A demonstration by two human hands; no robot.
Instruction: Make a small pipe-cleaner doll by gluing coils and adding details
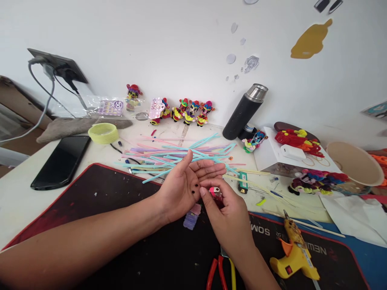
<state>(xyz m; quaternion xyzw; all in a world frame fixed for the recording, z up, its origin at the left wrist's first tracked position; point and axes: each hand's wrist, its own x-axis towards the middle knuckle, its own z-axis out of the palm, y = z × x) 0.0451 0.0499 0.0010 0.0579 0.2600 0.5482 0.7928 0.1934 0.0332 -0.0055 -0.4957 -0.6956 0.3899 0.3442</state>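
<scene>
My left hand [181, 191] is turned palm up, its fingers stretched out. Two small black beads [195, 188] rest on the palm. Close beside them, my right hand [228, 217] has its thumb and index finger brought together at the palm's edge. What the fingertips pinch, if anything, is too small to make out. A small pink-and-red piece [215, 192] shows behind the right thumb, partly covered; I cannot tell whether the curled fingers hold it. Under the hands, a pink-and-purple fuzzy strip [192, 216] lies on the black desk mat [121, 249].
Pipe cleaners [151, 155] are heaped behind the hands. A yellow glue gun [294, 257] lies at right, and red-and-yellow-handled pliers [222, 274] lie near the front. A phone [60, 163], tape roll [103, 133], black flask [244, 112] and several fuzzy dolls [193, 112] stand or lie around.
</scene>
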